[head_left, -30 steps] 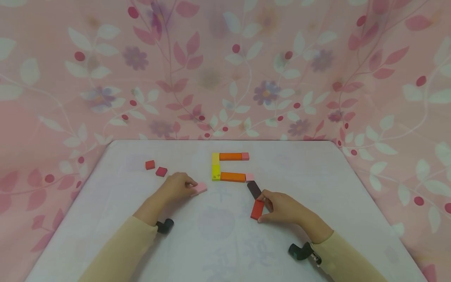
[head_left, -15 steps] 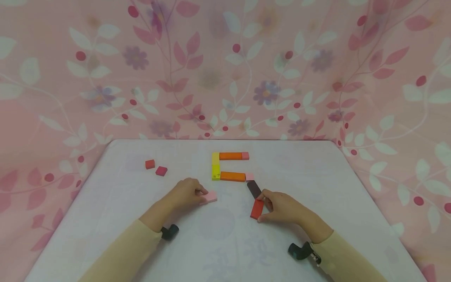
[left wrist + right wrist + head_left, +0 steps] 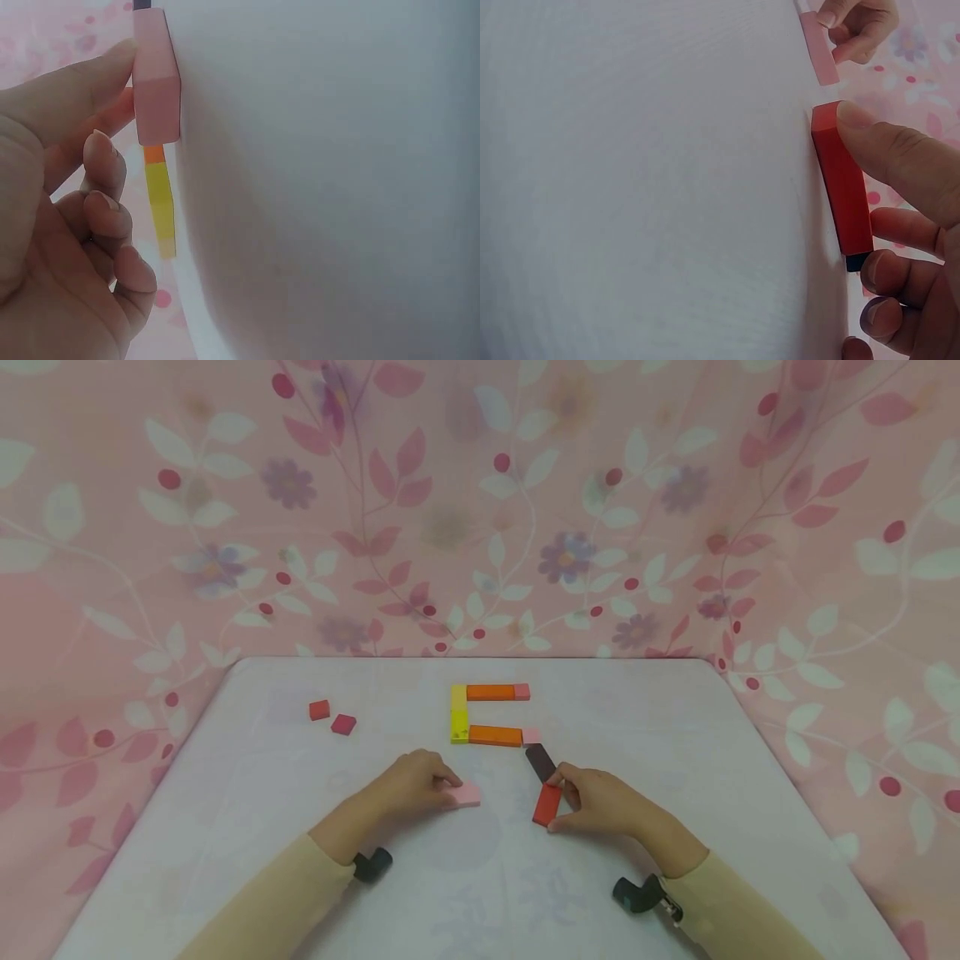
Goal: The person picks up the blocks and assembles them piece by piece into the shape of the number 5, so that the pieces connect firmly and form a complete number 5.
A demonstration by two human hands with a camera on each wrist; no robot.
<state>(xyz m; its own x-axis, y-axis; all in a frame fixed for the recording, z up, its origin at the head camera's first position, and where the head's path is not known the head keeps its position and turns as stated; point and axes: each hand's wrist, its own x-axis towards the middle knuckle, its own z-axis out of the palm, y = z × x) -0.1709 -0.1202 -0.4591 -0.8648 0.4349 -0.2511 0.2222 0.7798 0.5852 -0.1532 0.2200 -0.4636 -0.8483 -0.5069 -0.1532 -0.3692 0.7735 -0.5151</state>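
My left hand (image 3: 414, 783) pinches a pink block (image 3: 467, 794) between thumb and fingers, low over the table; the left wrist view shows the pink block (image 3: 157, 82) close up. To the right, my right hand (image 3: 603, 799) holds a red block (image 3: 547, 806) by its two ends; its thumb sits on the near end in the right wrist view. A black block (image 3: 540, 762) slants up from the red block's far end toward a small pink block (image 3: 531, 737). That pink piece adjoins an orange block (image 3: 495, 736) joined to yellow blocks (image 3: 459, 714).
A second orange block (image 3: 491, 692) with a small pink block (image 3: 522, 692) at its end runs right from the top yellow piece. Two loose red blocks (image 3: 319, 710) (image 3: 343, 724) lie at the left. The white table (image 3: 675, 710) meets a floral cloth (image 3: 480, 527) behind.
My left hand has carried the pink block rightward and toward me, nearer to the red block. The right hand and the red block have stayed in place.
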